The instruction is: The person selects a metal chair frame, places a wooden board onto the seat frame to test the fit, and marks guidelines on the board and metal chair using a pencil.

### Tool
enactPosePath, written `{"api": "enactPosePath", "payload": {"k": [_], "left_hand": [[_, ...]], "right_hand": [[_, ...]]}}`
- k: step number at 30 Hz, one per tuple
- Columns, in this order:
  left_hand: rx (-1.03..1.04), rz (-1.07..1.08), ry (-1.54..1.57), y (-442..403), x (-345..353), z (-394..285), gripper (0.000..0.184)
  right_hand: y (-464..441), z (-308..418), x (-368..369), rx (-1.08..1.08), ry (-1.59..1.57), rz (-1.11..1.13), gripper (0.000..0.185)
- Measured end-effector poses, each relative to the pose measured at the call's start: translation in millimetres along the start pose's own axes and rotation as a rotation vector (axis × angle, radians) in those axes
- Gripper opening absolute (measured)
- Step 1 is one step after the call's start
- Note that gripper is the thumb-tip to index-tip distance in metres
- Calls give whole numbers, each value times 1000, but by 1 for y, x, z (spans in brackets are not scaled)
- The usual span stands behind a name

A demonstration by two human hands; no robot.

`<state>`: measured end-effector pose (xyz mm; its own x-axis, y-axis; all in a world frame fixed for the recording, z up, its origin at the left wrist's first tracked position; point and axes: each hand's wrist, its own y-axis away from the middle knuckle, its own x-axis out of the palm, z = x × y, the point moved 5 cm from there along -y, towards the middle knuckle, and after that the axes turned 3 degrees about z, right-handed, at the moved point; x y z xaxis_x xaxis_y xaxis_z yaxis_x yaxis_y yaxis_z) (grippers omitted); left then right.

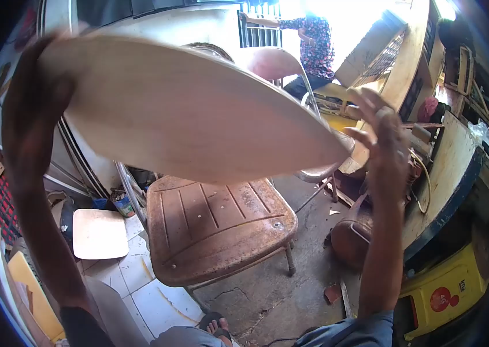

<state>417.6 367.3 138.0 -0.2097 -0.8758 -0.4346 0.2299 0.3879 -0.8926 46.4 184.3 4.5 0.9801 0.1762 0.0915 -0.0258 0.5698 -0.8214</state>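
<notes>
A thin pale wooden panel point(192, 110) with curved edges is held up, tilted, across the middle of the view. My left hand point(39, 98) is closed around the panel's left end; its fingers are slightly blurred. Near the opposite, pointed end hovers my right hand point(380, 127), fingers spread and holding nothing. Below the panel stands a chair with a worn, rusty brown ribbed seat point(215, 231). Part of that seat's far edge is hidden behind the panel.
On the left, a small pale square board point(100, 234) lies near white floor tiles point(160, 303). A yellow plastic piece point(444, 292) sits at lower right, below a curved wooden panel point(447, 173). Another person point(317, 46) is in the background beside leaning wooden furniture point(409, 52).
</notes>
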Motion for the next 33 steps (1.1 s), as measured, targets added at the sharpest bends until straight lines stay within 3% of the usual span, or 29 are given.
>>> {"api": "enactPosePath", "payload": {"k": [1, 2, 3, 5, 7, 8, 10, 11, 12, 13, 15, 17, 18, 19, 21, 22, 24, 25, 27, 29, 30, 32, 33], "left_hand": [[69, 23, 139, -23, 10, -10, 56], [54, 174, 170, -53, 20, 2, 70], [132, 172, 173, -74, 37, 11, 56], [527, 429, 153, -100, 71, -121, 42], [543, 453, 63, -101, 100, -146, 40], [743, 305, 121, -107, 122, -155, 34], [846, 253, 44, -92, 155, -142, 36], [761, 267, 109, -67, 153, -149, 38], [676, 277, 177, -43, 151, -155, 41], [670, 289, 245, -16, 155, -158, 44], [423, 643, 257, 55, 168, -136, 58], [357, 1017, 149, 126, 162, -129, 66], [329, 1091, 103, 156, 156, -119, 66], [176, 1125, 124, 180, 150, -100, 71], [-229, 949, 188, 217, 129, -40, 59], [-463, 722, 296, 222, 119, -18, 55], [-783, 451, 213, 280, 107, 55, 49], [-786, 448, 213, 303, 113, 68, 49], [-1315, 252, 536, 351, 125, 89, 54], [-1254, 272, 700, 352, 144, 68, 56], [-1198, 294, 860, 349, 153, 50, 58], [-1201, 280, 856, 344, 151, 31, 58], [-1195, 262, 855, 338, 149, 21, 58]], "right_hand": [[0, 26, 5, -134, -9, 47, 50], [3, 45, 10, -134, -11, 51, 50], [12, 61, 30, -95, 100, 263, 47], [33, 55, 61, 1, 403, 468, 34], [56, 30, 72, 99, 231, 287, 30], [69, 23, 81, 113, 241, 281, 30], [97, 6, 89, 234, 138, 91, 28], [121, -11, 97, 264, 110, 151, 32], [152, -24, 105, 505, 182, 246, 37], [177, -36, 114, 467, 98, 377, 47], [196, -37, 113, 665, 340, 1053, 61], [200, -33, 97, 579, 566, 1282, 58], [198, -37, 85, 575, 565, 1283, 58], [190, -39, 73, 541, 493, 1136, 54], [180, -50, 47, 580, 248, 790, 36], [164, -52, 38, 530, 217, 565, 26], [148, -71, 24, 477, 472, 456, 23], [144, -81, 21, 421, 523, 388, 25], [144, -98, 28, 317, 583, 397, 28], [143, -110, 36, 221, 642, 395, 32], [146, -118, 42, 285, 578, 465, 34], [144, -129, 47, 496, 480, 523, 36], [141, -135, 46, 500, 482, 520, 36]]}}
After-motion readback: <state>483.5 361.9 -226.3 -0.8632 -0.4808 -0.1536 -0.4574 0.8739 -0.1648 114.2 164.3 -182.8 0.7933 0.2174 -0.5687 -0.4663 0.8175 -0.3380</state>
